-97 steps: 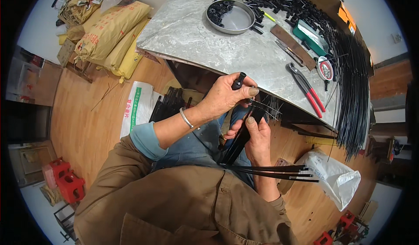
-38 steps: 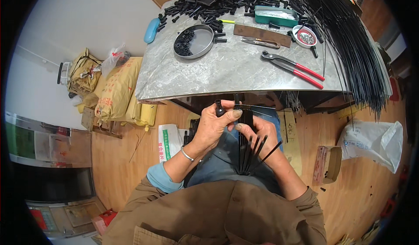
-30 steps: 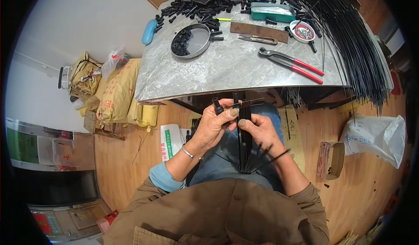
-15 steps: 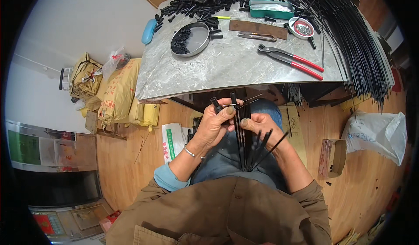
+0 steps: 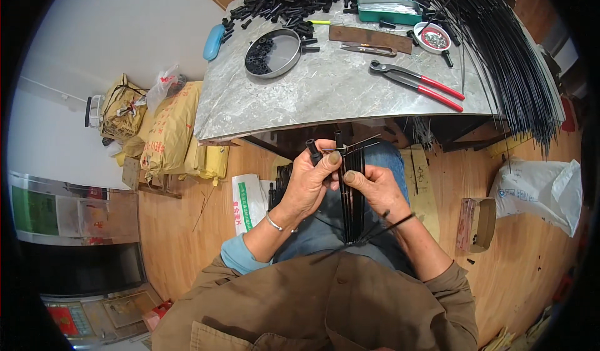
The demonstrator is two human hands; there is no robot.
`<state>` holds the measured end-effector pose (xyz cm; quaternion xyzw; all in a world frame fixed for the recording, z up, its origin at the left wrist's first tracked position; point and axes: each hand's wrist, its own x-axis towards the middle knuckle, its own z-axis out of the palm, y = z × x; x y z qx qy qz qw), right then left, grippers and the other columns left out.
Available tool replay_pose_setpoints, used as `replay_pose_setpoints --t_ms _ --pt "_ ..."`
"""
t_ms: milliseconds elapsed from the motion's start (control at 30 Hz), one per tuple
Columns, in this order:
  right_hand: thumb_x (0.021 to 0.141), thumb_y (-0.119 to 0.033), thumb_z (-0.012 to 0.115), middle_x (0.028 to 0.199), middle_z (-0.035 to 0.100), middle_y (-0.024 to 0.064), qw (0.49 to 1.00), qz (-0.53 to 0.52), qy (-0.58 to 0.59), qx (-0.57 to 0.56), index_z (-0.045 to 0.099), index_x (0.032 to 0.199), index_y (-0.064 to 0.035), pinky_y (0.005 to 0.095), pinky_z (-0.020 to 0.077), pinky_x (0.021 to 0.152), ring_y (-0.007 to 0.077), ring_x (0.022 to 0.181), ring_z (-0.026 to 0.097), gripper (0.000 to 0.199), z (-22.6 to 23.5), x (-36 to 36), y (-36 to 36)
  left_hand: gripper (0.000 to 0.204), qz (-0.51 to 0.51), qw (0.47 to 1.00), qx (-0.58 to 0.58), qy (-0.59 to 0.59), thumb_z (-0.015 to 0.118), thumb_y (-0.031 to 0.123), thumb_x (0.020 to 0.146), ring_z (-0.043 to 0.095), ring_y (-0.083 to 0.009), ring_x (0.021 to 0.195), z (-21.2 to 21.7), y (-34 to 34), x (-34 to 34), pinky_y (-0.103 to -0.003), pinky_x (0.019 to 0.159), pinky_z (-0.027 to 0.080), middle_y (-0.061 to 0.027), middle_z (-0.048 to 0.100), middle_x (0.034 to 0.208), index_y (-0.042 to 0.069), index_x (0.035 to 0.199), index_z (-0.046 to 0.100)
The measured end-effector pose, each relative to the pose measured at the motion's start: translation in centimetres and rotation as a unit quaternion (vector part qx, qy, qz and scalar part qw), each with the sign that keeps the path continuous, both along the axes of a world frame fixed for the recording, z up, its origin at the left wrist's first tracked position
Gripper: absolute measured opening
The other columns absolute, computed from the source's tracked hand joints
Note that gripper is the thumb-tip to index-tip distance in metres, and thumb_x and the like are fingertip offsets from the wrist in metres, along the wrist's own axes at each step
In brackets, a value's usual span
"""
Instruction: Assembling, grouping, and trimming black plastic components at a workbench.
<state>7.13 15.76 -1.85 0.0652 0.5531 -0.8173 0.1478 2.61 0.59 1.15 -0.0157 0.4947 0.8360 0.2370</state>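
Above my lap, both hands hold what looks like an umbrella frame, a bundle of thin black ribs (image 5: 350,220) gathered around a black plastic tube (image 5: 339,137). My left hand (image 5: 305,185) pinches the bundle's upper end between thumb and fingers. A second black tubular piece (image 5: 312,147) sticks up from the same hand, between the thumb and index finger. My right hand (image 5: 382,192) closes on the ribs from the right side, its thumb against them. Several thin ribs (image 5: 369,140) poke out to the right above it. Loose rib ends lie blurred across my right wrist.
On the grey table (image 5: 219,110) lie red-handled pincers (image 5: 425,87), thread snips (image 5: 369,49), a round tin (image 5: 281,70) of small black parts, a teal box (image 5: 390,15) and a white dish (image 5: 431,27). Black tubular parts (image 5: 294,4) pile behind; long black ribs (image 5: 519,70) overhang the right edge.
The lower rib ends, fanned up and to the right before, now hang lower, across my right wrist. Both hands keep their hold and have shifted slightly right.
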Motion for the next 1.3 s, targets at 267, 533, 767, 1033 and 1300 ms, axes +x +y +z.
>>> replay_pose_setpoints --t_ms 267,533,767,1033,1300 --pt "0.092 -0.032 0.06 0.09 0.069 0.0041 0.997 0.062 -0.034 -0.011 0.068 0.099 -0.0004 0.0228 0.0469 0.075 0.0085 0.081 0.06 0.033 0.0 0.2 0.8 0.025 -0.05 0.998 0.02 0.039 0.067 0.024 0.088 0.053 -0.0058 0.064 -0.1 -0.1 0.0 -0.019 0.049 0.043 -0.0009 0.06 0.081 0.007 0.101 0.055" --pt "0.088 -0.016 0.066 0.09 0.066 0.0054 0.998 -0.012 0.061 -0.005 0.061 0.106 -0.0006 0.0251 0.0498 0.075 0.0114 0.082 0.062 0.024 1.3 -0.6 0.3 0.016 0.0 0.977 -0.153 0.151 0.065 0.017 0.089 0.05 -0.0048 0.06 1.1 0.1 0.1 -0.019 0.051 0.041 0.0006 0.057 0.073 0.005 0.095 0.057" --pt "0.087 -0.008 0.066 0.08 0.061 0.0067 0.989 -0.106 0.048 -0.09 0.052 0.107 -0.0018 0.0284 0.0553 0.055 0.0168 0.066 0.063 0.025 2.0 -0.6 -1.6 0.017 -0.046 0.982 -0.14 0.118 0.064 0.017 0.09 0.047 -0.0037 0.059 2.7 -0.7 -0.9 -0.018 0.05 0.037 0.0021 0.055 0.069 0.003 0.097 0.06" --pt "0.09 -0.011 0.062 0.074 0.056 0.006 0.992 -0.093 0.075 -0.041 0.051 0.108 -0.0026 0.0265 0.0491 0.049 0.0146 0.059 0.056 0.023 2.8 -1.1 -3.3 0.065 -0.038 0.985 -0.124 0.115 0.04 0.063 0.092 0.051 -0.0122 0.077 3.4 0.4 -6.5 -0.025 0.067 0.043 -0.0041 0.054 0.082 0.001 0.088 0.059" --pt "0.09 -0.012 0.06 0.079 0.055 0.0064 0.992 -0.099 0.069 -0.023 0.052 0.099 -0.0024 0.0268 0.0466 0.047 0.0145 0.058 0.054 0.015 2.6 -1.2 -3.3 0.049 -0.192 0.977 -0.007 0.092 0.06 0.049 0.088 0.053 -0.01 0.081 1.5 -0.2 -6.7 -0.024 0.074 0.045 -0.003 0.057 0.085 0.001 0.096 0.059"
